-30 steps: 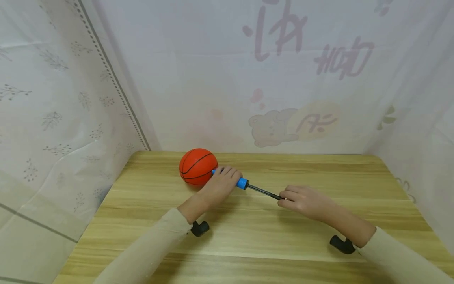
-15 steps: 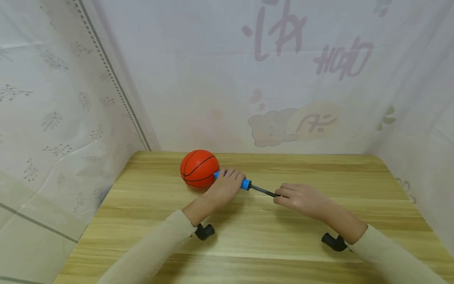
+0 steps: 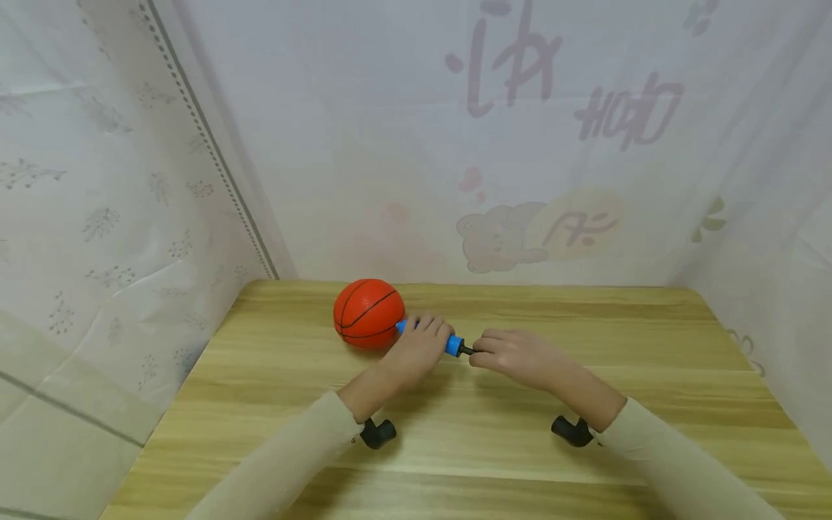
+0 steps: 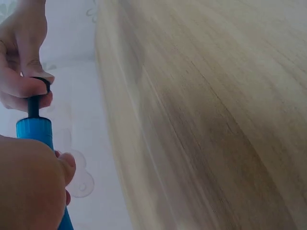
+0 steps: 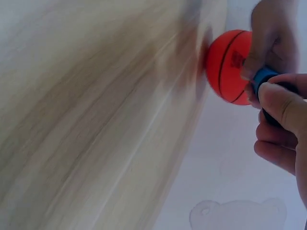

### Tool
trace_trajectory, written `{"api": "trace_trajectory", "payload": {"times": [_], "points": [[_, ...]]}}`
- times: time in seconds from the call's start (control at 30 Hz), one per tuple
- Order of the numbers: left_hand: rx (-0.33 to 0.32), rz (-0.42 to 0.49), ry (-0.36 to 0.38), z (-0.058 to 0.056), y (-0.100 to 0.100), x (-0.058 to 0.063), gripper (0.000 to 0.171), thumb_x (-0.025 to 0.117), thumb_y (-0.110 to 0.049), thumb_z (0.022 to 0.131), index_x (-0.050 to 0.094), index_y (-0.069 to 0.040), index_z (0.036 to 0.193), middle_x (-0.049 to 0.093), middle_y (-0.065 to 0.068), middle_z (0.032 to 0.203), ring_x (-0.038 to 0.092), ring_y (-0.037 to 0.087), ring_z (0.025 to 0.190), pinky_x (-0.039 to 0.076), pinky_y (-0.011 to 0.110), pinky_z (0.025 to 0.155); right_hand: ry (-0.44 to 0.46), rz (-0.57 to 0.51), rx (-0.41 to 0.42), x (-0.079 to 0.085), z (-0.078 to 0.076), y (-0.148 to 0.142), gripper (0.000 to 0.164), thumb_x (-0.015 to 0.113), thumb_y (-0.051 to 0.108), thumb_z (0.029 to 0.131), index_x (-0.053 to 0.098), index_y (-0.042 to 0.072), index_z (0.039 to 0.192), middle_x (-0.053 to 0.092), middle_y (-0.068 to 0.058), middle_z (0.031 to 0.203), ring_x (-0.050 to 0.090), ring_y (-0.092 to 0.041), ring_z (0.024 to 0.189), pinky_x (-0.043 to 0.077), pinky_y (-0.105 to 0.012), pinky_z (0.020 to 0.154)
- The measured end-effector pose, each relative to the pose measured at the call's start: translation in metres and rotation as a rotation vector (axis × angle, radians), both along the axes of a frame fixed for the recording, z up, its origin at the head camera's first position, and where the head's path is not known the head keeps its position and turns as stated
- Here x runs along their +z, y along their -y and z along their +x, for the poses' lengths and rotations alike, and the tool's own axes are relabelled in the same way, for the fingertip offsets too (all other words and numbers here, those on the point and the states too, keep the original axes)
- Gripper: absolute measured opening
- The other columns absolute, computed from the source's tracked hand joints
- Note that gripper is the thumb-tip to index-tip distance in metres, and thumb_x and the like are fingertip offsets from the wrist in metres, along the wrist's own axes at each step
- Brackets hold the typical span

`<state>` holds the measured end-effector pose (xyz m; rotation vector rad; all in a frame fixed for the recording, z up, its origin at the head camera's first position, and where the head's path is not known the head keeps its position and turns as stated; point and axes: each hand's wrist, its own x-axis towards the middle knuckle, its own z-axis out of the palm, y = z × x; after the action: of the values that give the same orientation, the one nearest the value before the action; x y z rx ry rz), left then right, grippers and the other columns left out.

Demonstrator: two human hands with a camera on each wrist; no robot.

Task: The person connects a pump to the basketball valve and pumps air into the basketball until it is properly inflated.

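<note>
The left hand [image 3: 416, 350] covers the middle of the pump [image 3: 453, 346], and the right hand [image 3: 516, 357] hides its handle [image 4: 46, 84] from the head view. Whether the tip [image 3: 401, 327] enters the ball [image 3: 368, 313] cannot be told. Both sleeves [image 3: 282, 455] and the desk [image 3: 494, 448] run off the head view's bottom edge.

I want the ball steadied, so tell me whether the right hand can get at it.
Probably not directly: the right hand grips one end of the pump, and the left hand is between it and the ball.
</note>
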<state>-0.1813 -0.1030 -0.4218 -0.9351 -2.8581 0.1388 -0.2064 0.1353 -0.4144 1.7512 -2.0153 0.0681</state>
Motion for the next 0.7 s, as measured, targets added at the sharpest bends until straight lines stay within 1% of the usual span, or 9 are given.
{"api": "trace_trajectory", "payload": {"times": [0.13, 0.23, 0.33, 0.4, 0.57, 0.63, 0.7], "points": [[-0.016, 0.014, -0.040, -0.001, 0.005, -0.002, 0.025, 0.063, -0.006, 0.100, 0.051, -0.008, 0.122, 0.054, 0.006, 0.117, 0.049, 0.026, 0.116, 0.040, 0.047, 0.105, -0.006, -0.012, 0.009, -0.001, -0.003, 0.007, 0.020, 0.078, -0.001, 0.085, 0.068, 0.009, 0.099, 0.066, 0.000, 0.093, 0.057, -0.012, 0.081, 0.048, -0.018, 0.067], [-0.021, 0.052, -0.064, -0.004, 0.011, -0.004, 0.024, 0.062, -0.003, 0.099, 0.051, -0.010, 0.120, 0.056, 0.005, 0.120, 0.050, 0.025, 0.118, 0.041, 0.047, 0.105, -0.018, -0.042, 0.019, -0.002, -0.005, 0.011, 0.021, 0.079, -0.001, 0.083, 0.068, 0.009, 0.097, 0.066, 0.000, 0.092, 0.055, -0.012, 0.078, 0.046, -0.018, 0.064], [-0.039, 0.099, -0.040, -0.006, 0.015, -0.005, 0.025, 0.063, -0.002, 0.099, 0.051, -0.010, 0.120, 0.056, 0.005, 0.121, 0.050, 0.026, 0.119, 0.042, 0.048, 0.103, -0.037, -0.059, 0.035, -0.001, -0.006, 0.012, 0.024, 0.082, -0.001, 0.080, 0.068, 0.009, 0.096, 0.066, 0.000, 0.091, 0.056, -0.012, 0.077, 0.047, -0.019, 0.064], [-0.051, 0.111, -0.030, -0.007, 0.017, -0.004, 0.025, 0.062, -0.002, 0.099, 0.051, -0.009, 0.120, 0.056, 0.006, 0.120, 0.050, 0.026, 0.118, 0.043, 0.048, 0.103, -0.053, -0.062, 0.044, 0.000, -0.006, 0.010, 0.026, 0.084, 0.000, 0.077, 0.069, 0.009, 0.096, 0.067, -0.001, 0.090, 0.058, -0.013, 0.078, 0.049, -0.020, 0.065], [-0.045, 0.092, -0.030, -0.007, 0.021, -0.002, 0.026, 0.062, -0.004, 0.100, 0.051, -0.010, 0.122, 0.056, 0.005, 0.123, 0.049, 0.025, 0.117, 0.040, 0.046, 0.104, -0.062, -0.047, 0.047, -0.001, -0.001, -0.007, 0.030, 0.086, 0.002, 0.074, 0.068, 0.010, 0.097, 0.068, -0.002, 0.092, 0.061, -0.014, 0.079, 0.052, -0.021, 0.067], [-0.040, 0.086, -0.029, -0.007, 0.023, -0.001, 0.027, 0.062, -0.003, 0.100, 0.051, -0.010, 0.123, 0.056, 0.005, 0.124, 0.049, 0.024, 0.118, 0.039, 0.045, 0.104, -0.058, -0.048, 0.056, -0.003, 0.004, -0.019, 0.024, 0.082, 0.003, 0.082, 0.067, 0.009, 0.099, 0.068, -0.003, 0.094, 0.062, -0.015, 0.081, 0.053, -0.022, 0.068], [-0.045, 0.086, -0.031, -0.007, 0.024, -0.001, 0.027, 0.062, -0.003, 0.099, 0.052, -0.009, 0.123, 0.057, 0.005, 0.125, 0.049, 0.024, 0.118, 0.040, 0.045, 0.104, -0.056, -0.066, 0.075, -0.004, 0.009, -0.031, 0.005, 0.068, 0.005, 0.096, 0.067, 0.008, 0.100, 0.068, -0.004, 0.096, 0.062, -0.015, 0.080, 0.054, -0.023, 0.067]]}}
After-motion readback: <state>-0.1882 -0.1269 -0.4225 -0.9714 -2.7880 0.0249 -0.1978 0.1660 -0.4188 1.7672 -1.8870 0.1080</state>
